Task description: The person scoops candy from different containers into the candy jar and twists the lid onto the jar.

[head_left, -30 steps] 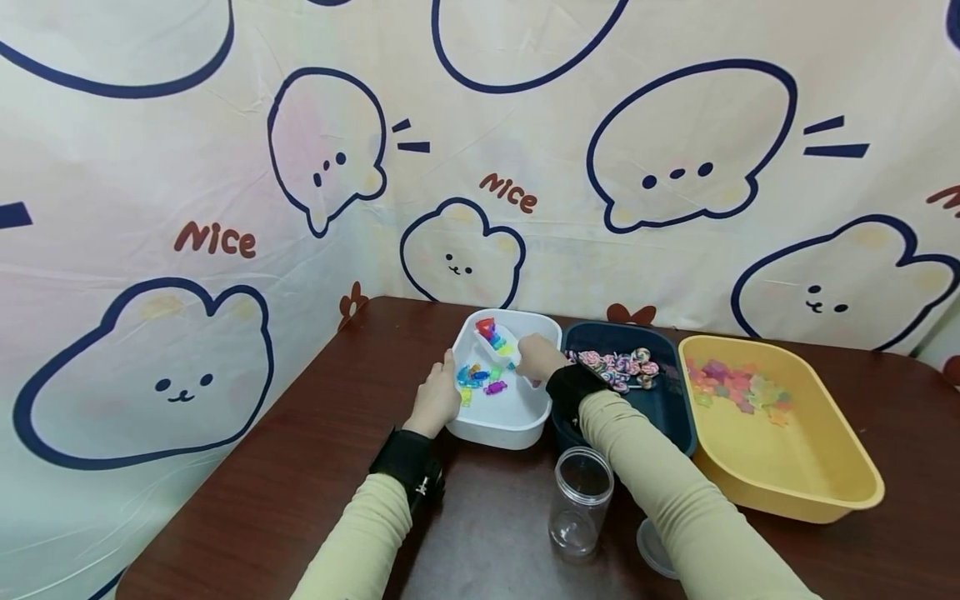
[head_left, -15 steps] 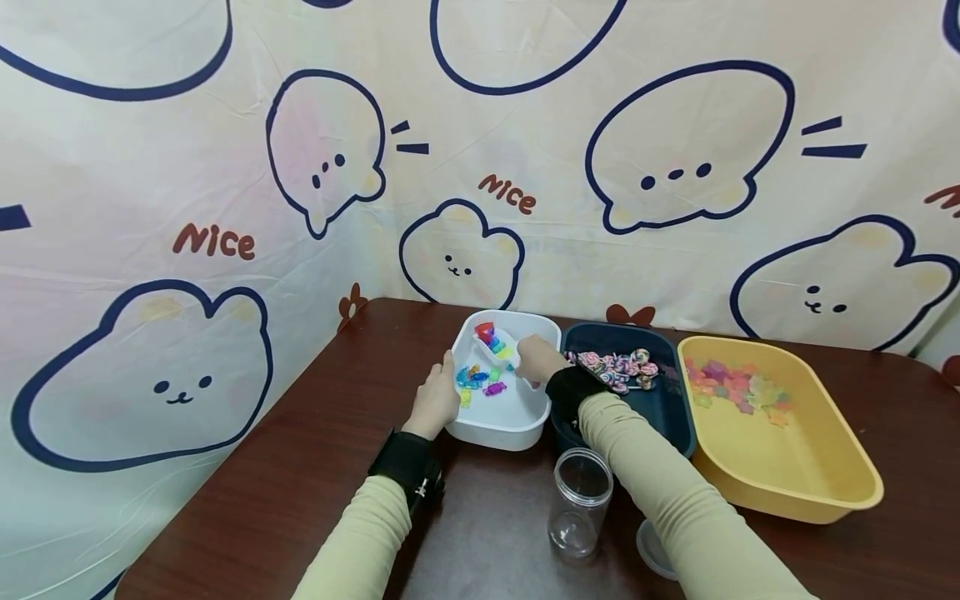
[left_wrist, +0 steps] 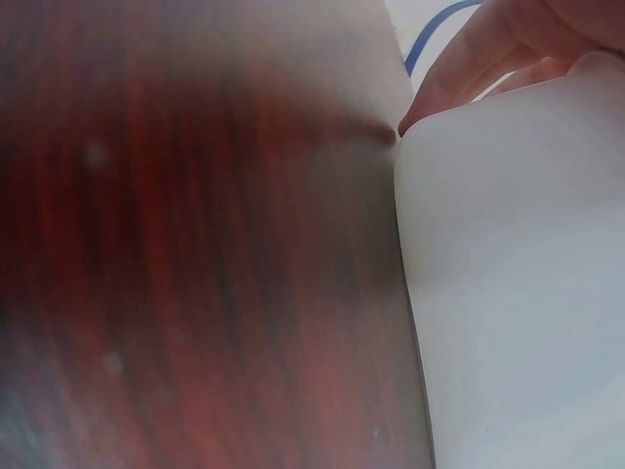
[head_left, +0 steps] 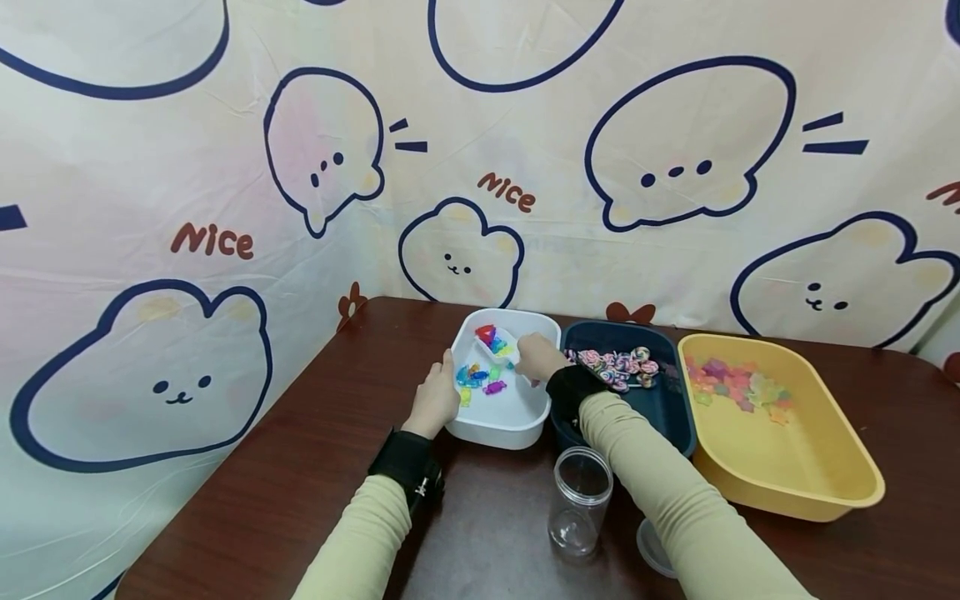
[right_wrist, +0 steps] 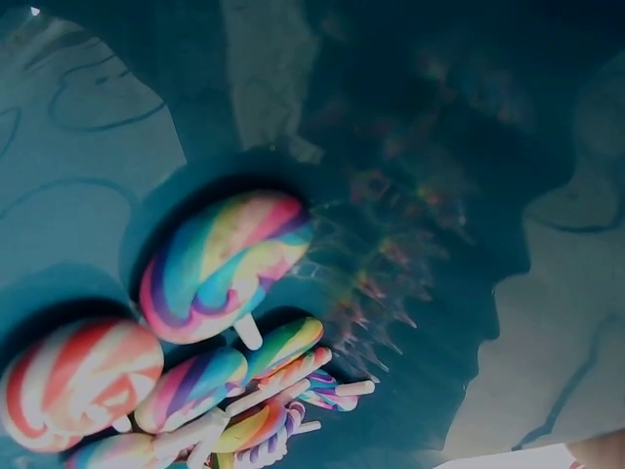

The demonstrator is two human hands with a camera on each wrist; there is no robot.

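In the head view, my left hand (head_left: 437, 396) grips the left rim of a white plastic basin (head_left: 498, 435); the left wrist view shows its fingers (left_wrist: 479, 59) bent over the edge. My right hand (head_left: 540, 358) reaches into the basin and holds a small white scoop (head_left: 512, 358), whose handle is hidden by the hand. Colourful candy-shaped pieces (head_left: 491, 337) lie in the scoop, red at its far end. More loose pieces (head_left: 472, 377), blue, yellow, green and purple, are on the basin floor near the left hand.
Right of the white basin stands a navy basin (head_left: 667, 425) with swirl lollipops (head_left: 618, 367), under my right wrist. A yellow basin (head_left: 795, 467) beside it holds translucent coloured pieces (head_left: 738, 387). In front, a clear jar (head_left: 577, 508) stands uncapped, with a clear lid (head_left: 655, 550) on the table.
The pieces in the scoop have shifted slightly towards me, and the scoop's tilt differs a little. Both hands stay in nearly the same place.
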